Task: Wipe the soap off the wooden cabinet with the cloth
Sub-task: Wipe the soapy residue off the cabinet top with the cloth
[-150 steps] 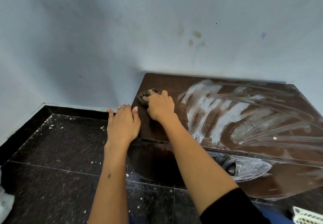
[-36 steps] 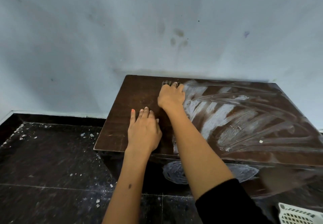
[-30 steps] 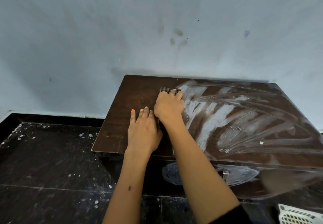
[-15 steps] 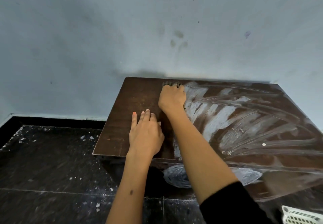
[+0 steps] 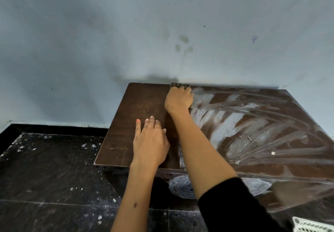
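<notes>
Your right hand (image 5: 179, 99), fingers curled around what looks like the cloth (image 5: 178, 85), has pushed up to the wooden cabinet (image 5: 141, 108) top's back edge since half a second ago, while your left hand (image 5: 151, 141) stays flat, fingers straight.

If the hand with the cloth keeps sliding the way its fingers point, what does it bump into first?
Probably the pale blue wall. The right hand presses the dark cloth at the brown wooden cabinet top's back edge, fingers pointing at the wall, seemingly almost touching it.
</notes>
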